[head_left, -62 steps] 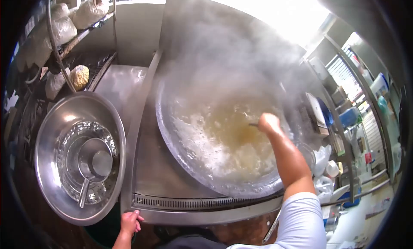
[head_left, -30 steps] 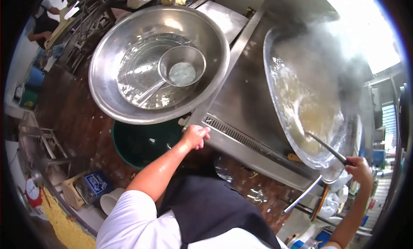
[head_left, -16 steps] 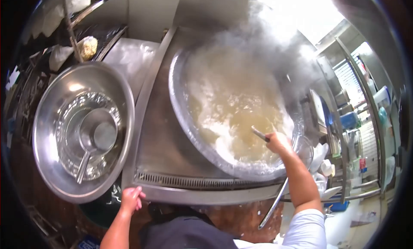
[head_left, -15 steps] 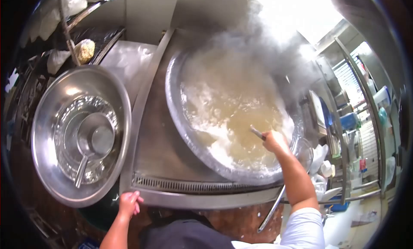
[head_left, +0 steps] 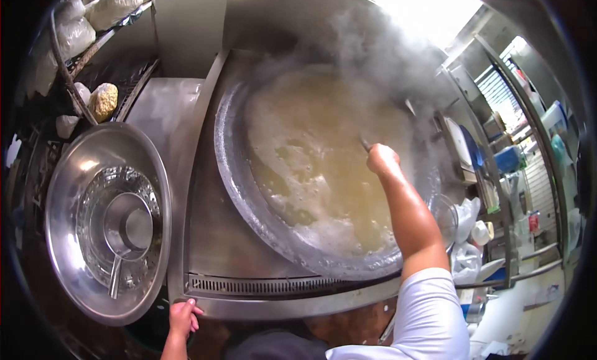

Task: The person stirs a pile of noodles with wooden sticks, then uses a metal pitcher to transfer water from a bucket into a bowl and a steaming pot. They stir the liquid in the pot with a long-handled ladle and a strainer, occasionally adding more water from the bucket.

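Note:
A wide metal wok holds cloudy, yellowish, foaming liquid, with steam over its far side. Above the liquid, my right hand is closed round the handle of a long tool. The tool's far end is hidden in the liquid and steam, so its kind does not show. My left hand is loosely curled at the counter's front edge, and nothing shows in it. To its upper left, a large steel bowl holds clear liquid and a steel dipper with its handle towards me.
A slotted drain runs along the front of the steel counter. Bags, one with yellowish contents, sit on the rack at left. Plastic bags and white containers lie right of the wok, beside metal shelving.
My right hand has moved away from me over the wok, with the arm stretched further out. The tool handle has gone with it. The camera view has shifted slightly; my left hand stays by the edge.

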The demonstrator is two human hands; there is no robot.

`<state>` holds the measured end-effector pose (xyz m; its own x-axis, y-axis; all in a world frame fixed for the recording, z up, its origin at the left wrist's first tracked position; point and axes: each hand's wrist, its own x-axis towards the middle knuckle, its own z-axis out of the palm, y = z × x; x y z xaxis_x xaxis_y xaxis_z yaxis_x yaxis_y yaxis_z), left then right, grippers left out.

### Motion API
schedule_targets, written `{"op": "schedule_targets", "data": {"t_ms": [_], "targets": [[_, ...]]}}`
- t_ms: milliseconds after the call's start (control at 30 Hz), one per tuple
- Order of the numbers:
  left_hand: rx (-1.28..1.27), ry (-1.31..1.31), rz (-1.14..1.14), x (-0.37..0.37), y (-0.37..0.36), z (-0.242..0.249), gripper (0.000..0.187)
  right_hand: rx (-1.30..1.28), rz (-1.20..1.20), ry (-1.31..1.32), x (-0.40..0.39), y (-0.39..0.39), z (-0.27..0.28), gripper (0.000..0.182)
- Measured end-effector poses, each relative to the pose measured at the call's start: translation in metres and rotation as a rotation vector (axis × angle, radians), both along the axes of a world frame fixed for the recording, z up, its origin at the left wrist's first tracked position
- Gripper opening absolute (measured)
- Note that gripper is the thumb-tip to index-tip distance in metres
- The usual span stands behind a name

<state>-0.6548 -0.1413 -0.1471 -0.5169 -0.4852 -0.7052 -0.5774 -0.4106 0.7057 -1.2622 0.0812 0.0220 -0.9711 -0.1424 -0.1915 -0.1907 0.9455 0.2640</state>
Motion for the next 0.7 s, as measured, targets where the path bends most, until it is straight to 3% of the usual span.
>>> {"op": "schedule_targets", "data": {"t_ms": [100,200,333,433,567,600,700], "targets": [[-0.02,0.037,-0.02,0.0,0.0,0.0,0.044,-0.071,0.013,-0.079,0.039,0.033,0.05,0.026],[-0.027,0.087,-0.027,-0.001,0.001,-0.003,0.043,-0.105,0.015,-0.126,0.107,0.056,0.146,0.025],[-0.025,0.124,-0.046,0.001,-0.002,-0.011,0.04,-0.165,0.15,0.003,0.167,0.109,0.241,0.038],[-0.026,0.168,-0.048,0.0,-0.001,-0.015,0.04,-0.023,0.168,0.004,0.227,0.113,0.298,0.032],[-0.023,0.173,-0.067,0.0,-0.002,-0.015,0.039,0.161,0.13,-0.048,0.267,0.115,0.312,0.034],[-0.026,0.179,-0.065,0.001,-0.003,-0.015,0.039,0.159,0.131,-0.042,0.275,0.11,0.308,0.034],[-0.007,0.169,-0.081,0.001,-0.005,-0.018,0.039,0.469,0.1,-0.072,0.281,0.104,0.272,0.026]]}}
